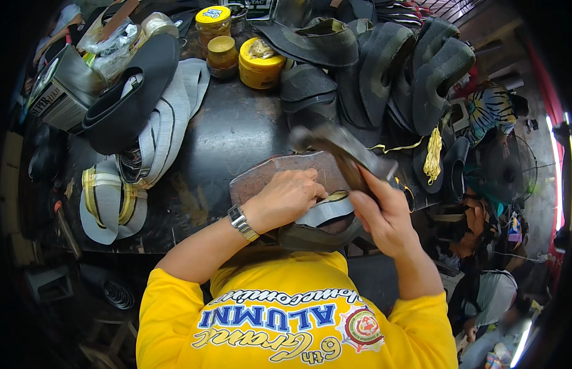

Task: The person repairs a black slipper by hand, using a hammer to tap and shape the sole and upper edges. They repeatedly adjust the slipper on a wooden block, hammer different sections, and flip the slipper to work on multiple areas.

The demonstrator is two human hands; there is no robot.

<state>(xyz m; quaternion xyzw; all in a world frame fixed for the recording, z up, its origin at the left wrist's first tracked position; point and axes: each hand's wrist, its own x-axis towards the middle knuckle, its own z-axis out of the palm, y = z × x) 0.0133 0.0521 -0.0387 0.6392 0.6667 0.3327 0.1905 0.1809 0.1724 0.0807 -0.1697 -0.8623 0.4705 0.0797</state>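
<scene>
right hand (pixel 387 215) closed firmly round the handle of a dark metal-headed hammer (pixel 346 150), head motion-blurred, raised above a flat reddish-brown slab (pixel 261 178) at the table's near edge. left hand (pixel 287 194) low over the slab, fingers curled with tips down by the upper edge of a curved black and pale grey shoe-upper piece (pixel 326 212); can't tell if they pinch it or just press. piece sits at the slab's near edge, between the hands, its black side toward the yellow shirt (pixel 286 307). silver-and-gold metal wristwatch (pixel 243 222) on left wrist. glossy black worktable (pixel 237 117) beyond: grey-lined curved upper pieces (pixel 169 123) stacked left, round yellow-lidded plastic jars (pixel 261 64) at the back, stacked black curved uppers (pixel 375 74) right, bundle of thin yellow cord (pixel 432 161) just beside those
</scene>
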